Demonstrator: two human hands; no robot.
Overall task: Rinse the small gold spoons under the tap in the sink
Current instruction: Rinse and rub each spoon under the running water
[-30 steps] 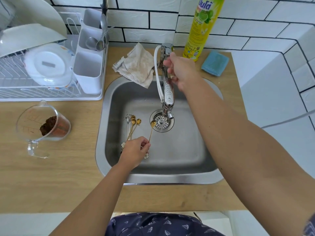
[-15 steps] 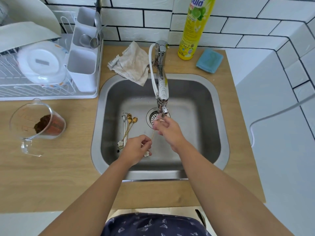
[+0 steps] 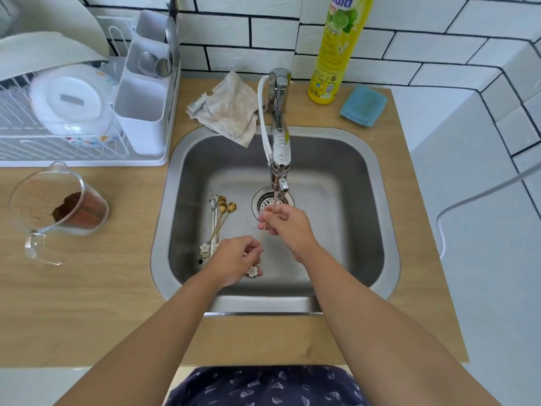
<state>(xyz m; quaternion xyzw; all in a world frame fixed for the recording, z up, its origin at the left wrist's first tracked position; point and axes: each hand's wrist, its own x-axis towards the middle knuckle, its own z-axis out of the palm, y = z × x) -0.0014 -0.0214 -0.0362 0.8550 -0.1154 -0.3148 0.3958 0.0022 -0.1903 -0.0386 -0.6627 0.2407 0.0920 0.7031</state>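
Note:
A thin gold spoon [image 3: 262, 236] with a white flower end is held over the steel sink [image 3: 377, 230]. My left hand [image 3: 237, 259] pinches its handle near the flower. My right hand [image 3: 288, 225] curls around the bowl end, which is hidden in its fingers, under the stream from the chrome tap [image 3: 281, 148]. Several more small gold spoons [image 3: 221, 218] lie on the sink floor to the left of the drain [image 3: 265, 202].
A crumpled cloth [image 3: 231, 108] hangs over the sink's back rim. A yellow dish-soap bottle [image 3: 336, 51] and blue sponge [image 3: 364, 105] stand behind the sink. Left are a white dish rack [image 3: 85, 112] and a glass measuring cup [image 3: 58, 203] with brown powder.
My right hand left the tap handle and came down to the spoon's bowl end under the spout. Water now runs. My left hand keeps pinching the handle.

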